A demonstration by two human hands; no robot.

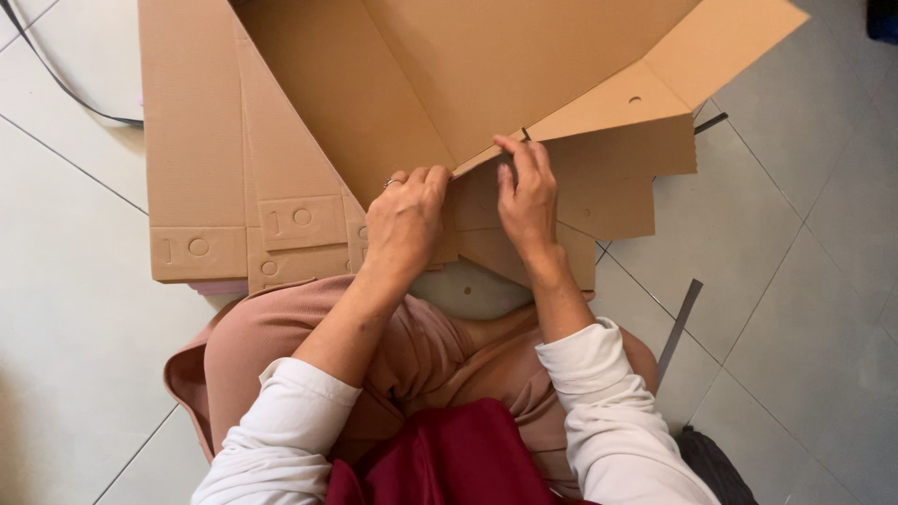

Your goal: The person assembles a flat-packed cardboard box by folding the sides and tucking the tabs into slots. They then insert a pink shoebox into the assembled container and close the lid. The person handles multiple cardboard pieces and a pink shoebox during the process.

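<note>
A person sits on a pale tiled floor [75, 309], seen from above, bent over a large sheet of brown cardboard [374, 84] spread in front of their knees. The left hand [407, 220], wearing a ring, has its fingers curled tight around the folded lower edge of the cardboard. Just beside it, the right hand [526, 196] pinches the same edge between thumb and fingers. A dark strip [680, 327] lies on the tiles to the right.

Folded cardboard sheet [524, 65] lies atop flat cardboard stack [196, 140], before the knees.
</note>
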